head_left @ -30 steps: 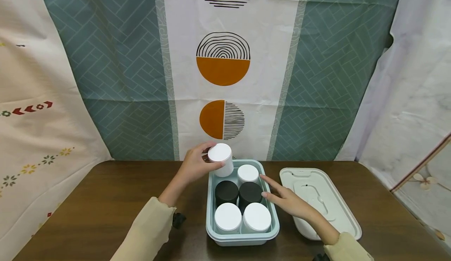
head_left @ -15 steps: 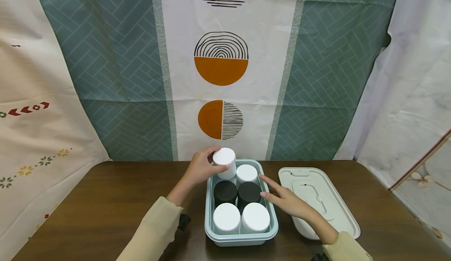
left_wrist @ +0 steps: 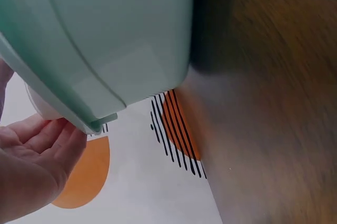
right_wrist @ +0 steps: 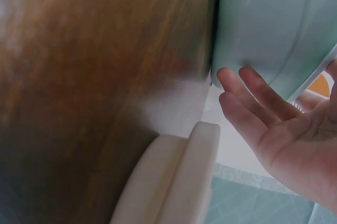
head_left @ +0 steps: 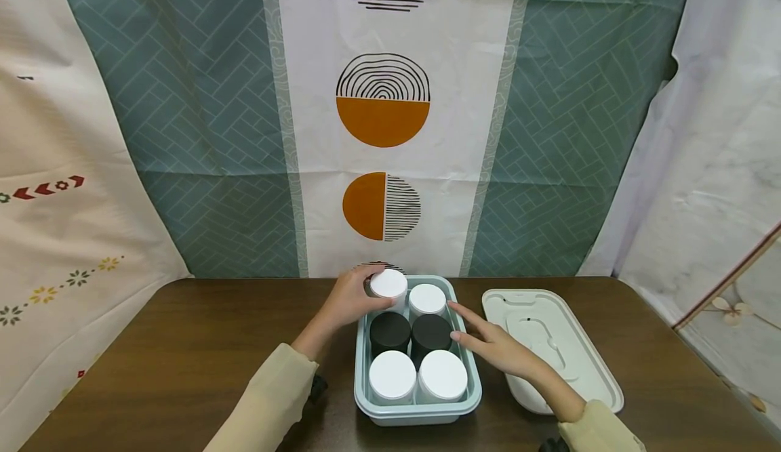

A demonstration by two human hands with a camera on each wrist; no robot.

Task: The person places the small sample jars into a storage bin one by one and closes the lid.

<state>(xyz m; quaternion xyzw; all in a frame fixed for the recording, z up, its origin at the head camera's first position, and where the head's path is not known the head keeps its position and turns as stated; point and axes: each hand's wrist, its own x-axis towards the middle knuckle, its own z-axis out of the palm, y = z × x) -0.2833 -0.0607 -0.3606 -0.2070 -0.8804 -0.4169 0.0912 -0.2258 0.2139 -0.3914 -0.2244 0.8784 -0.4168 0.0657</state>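
Note:
My left hand (head_left: 346,301) grips a white round jar (head_left: 388,282) at the back left corner of a light blue plastic bin (head_left: 417,413), thumb in front and fingers behind. The jar's lower part is down behind the bin's contents. In the left wrist view the fingers (left_wrist: 55,140) show just outside the bin's rim. Alongside the right rim is my right hand (head_left: 497,349), fingers extended, with fingertips right at the bin's side in the right wrist view. Inside stand two black-topped jars (head_left: 390,332) in the middle row and white-topped jars (head_left: 443,375) in front and at back right.
A white bin lid (head_left: 582,354) lies on the brown wooden table (head_left: 183,371) to the right of the bin, close to my right forearm. Behind the table hangs a patterned curtain (head_left: 390,133), with pale cloths at both sides.
My left hand has moved right and then down with the white jar, from above the bin's back left edge into its back left corner. The right hand holds its place.

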